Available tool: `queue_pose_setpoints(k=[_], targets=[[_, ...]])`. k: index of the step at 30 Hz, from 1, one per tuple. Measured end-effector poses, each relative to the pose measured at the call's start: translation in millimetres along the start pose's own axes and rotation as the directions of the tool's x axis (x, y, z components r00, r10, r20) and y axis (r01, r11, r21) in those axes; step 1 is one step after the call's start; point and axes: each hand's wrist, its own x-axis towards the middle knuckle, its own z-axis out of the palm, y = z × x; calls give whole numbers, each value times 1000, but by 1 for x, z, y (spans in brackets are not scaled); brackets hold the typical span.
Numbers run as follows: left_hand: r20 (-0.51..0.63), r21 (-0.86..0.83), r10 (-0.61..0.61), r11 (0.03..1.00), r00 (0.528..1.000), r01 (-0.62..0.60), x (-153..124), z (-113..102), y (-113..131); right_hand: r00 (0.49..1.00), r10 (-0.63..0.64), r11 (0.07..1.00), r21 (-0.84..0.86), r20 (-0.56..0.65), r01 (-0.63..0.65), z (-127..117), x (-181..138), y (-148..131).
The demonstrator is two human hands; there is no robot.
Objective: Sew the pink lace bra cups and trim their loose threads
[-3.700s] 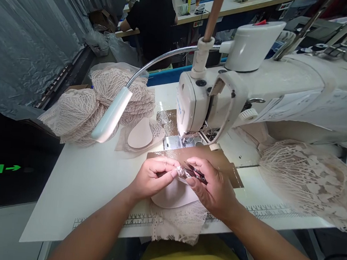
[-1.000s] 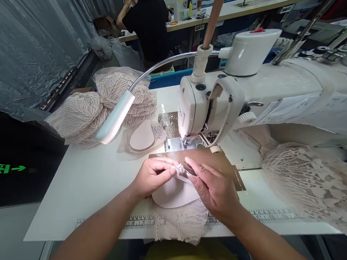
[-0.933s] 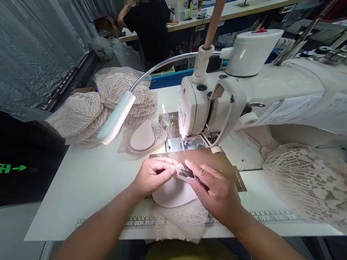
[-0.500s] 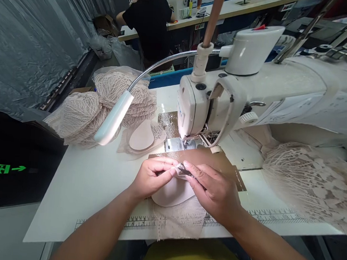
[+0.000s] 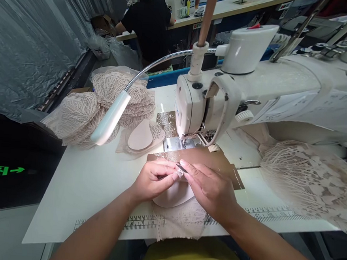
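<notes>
My left hand [image 5: 155, 179] pinches the upper edge of a pale mesh fabric piece [image 5: 179, 218] between thumb and fingers. On this fabric lies a smooth beige bra-cup pad [image 5: 173, 196], partly covered by my hands. Between the fingertips of my right hand [image 5: 213, 184] is a small dark pointed tool [image 5: 182, 168], its tip against the pinched fabric edge; most of it is hidden. Both hands meet just in front of the sewing machine's needle area [image 5: 184, 143], over a brown glossy sheet [image 5: 198, 156].
Lace pieces [image 5: 110, 102] are stacked at the left, beside another pad on mesh [image 5: 141, 135]. A gooseneck lamp [image 5: 111, 117] arches over them. More lace [image 5: 304, 174] lies at right. A printed ruler [image 5: 139, 223] runs along the front edge. A person [image 5: 147, 27] sits beyond.
Between my fingertips, the dark tool's tip has turned slightly and the pinched fabric edge has shifted. The view has moved a little; the pad and mesh stay nearly in place.
</notes>
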Motion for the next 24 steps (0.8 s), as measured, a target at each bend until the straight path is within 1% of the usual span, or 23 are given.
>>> queue_pose_setpoints(k=[2, 3, 4, 6, 8, 9, 11, 12, 13, 15, 18, 20, 22, 24], targets=[[15, 13, 11, 1000, 1000, -11, 0, 0, 0, 1000, 1, 1000, 31, 11, -2, 1, -1, 1], [22, 12, 13, 1000, 1000, -13, 0, 0, 0, 1000, 24, 998, 57, 14, -25, 1, -1, 1], [28, 7, 11, 1000, 1000, -12, 0, 0, 0, 998, 68, 993, 94, 19, -70, 0, -1, 1], [35, -6, 15, 1000, 999, -15, 0, 0, 0, 976, 209, 957, 195, 60, -217, -2, 0, 0], [44, -12, 25, 1000, 999, -25, -1, 0, 1, 918, 352, 870, 298, 183, -393, -5, 3, -1], [46, -11, 32, 999, 998, -31, -1, 1, 1, 880, 392, 822, 327, 270, -466, -7, 5, -2], [53, -13, 39, 999, 998, -38, -1, 1, 1, 812, 414, 758, 338, 412, -558, -10, 9, -4], [55, -15, 39, 999, 998, -38, -2, 1, 1, 791, 411, 745, 333, 453, -578, -11, 10, -4], [53, -17, 39, 999, 998, -39, -2, 1, 1, 784, 408, 743, 330, 468, -583, -12, 11, -5], [42, -25, 37, 999, 998, -36, -2, 1, 0, 796, 403, 755, 328, 451, -568, -12, 11, -6], [24, -41, 31, 999, 999, -30, -3, 1, -1, 831, 410, 789, 311, 376, -530, -9, 10, -7], [21, -45, 22, 999, 1000, -21, -3, 0, -2, 845, 423, 800, 302, 328, -518, -7, 8, -7], [19, -48, 11, 999, 1000, -10, -3, 0, -1, 844, 438, 794, 307, 311, -525, -7, 8, -8], [28, -63, -2, 998, 1000, 4, -3, 0, 0, 832, 451, 775, 321, 323, -545, -7, 8, -8]])
